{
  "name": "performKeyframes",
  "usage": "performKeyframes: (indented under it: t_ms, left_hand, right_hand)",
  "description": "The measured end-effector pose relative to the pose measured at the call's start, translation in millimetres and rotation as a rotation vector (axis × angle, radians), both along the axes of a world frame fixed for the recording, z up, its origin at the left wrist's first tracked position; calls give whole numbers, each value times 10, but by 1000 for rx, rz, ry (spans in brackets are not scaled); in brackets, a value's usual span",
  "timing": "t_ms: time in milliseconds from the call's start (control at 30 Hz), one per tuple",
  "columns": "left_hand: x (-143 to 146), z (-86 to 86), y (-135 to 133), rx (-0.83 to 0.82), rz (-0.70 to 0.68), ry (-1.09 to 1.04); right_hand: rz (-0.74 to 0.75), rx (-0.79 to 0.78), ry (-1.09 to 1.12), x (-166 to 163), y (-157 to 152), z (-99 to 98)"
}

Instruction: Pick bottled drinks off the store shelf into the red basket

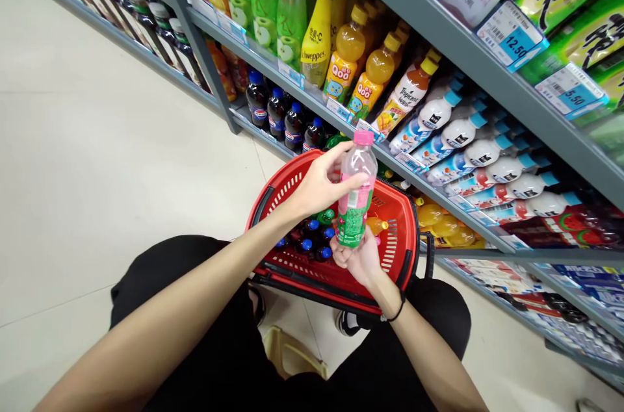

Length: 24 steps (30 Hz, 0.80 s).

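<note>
A clear drink bottle [355,204] with a pink cap and a pink and green label is held nearly upright above the red shopping basket [331,285]. My left hand [324,183] grips its upper part, thumb across the label and fingers behind the neck. Around its base wraps my right hand [358,259], partly hidden by the bottle. Inside the basket lie several dark bottles with blue caps [306,245], a green-capped bottle [325,217] and an orange drink bottle [376,225].
Grey shelves [414,22] run diagonally ahead, with Qoo bottles [341,67], Pepsi bottles [275,112] and white bottles with blue caps [433,116]. A beige stool [297,353] stands between my legs. Pale floor tiles [97,139] stretch to the left.
</note>
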<state>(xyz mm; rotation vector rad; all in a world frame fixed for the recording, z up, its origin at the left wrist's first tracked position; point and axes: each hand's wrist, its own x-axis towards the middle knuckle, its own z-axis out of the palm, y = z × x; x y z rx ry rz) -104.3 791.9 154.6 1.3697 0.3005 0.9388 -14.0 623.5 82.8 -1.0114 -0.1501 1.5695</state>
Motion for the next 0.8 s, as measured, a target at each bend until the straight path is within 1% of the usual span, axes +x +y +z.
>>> performKeyframes:
  t_ms: [100,200,333,433,500,633,700,800]
  left_hand:
    - [17,-14,118,-94,31,-75]
    - [4,10,180,-196,-2,-132]
    - [-26,15,242,-276,-11,-144]
    - [-45,18,288,-303,0,-142]
    - [-60,35,309,-309,0,-147]
    - [-91,75,322,-270,4,-137]
    - [-100,79,321,-266,-3,-140]
    - [-101,67,323,-276,-5,-141]
  right_hand:
    - [-20,56,-49,11,3,127]
    - [-34,120,-96,15,-13,205]
    - [-156,194,-171,-6,-49,229]
    - [-235,228,-327,3,-83,210]
    - [-250,240,-457,29,-109,181]
    - [-262,248,-707,88,-151,123]
    - [-279,265,-797,96,-156,124]
    - [-341,301,-942,83,-147,157]
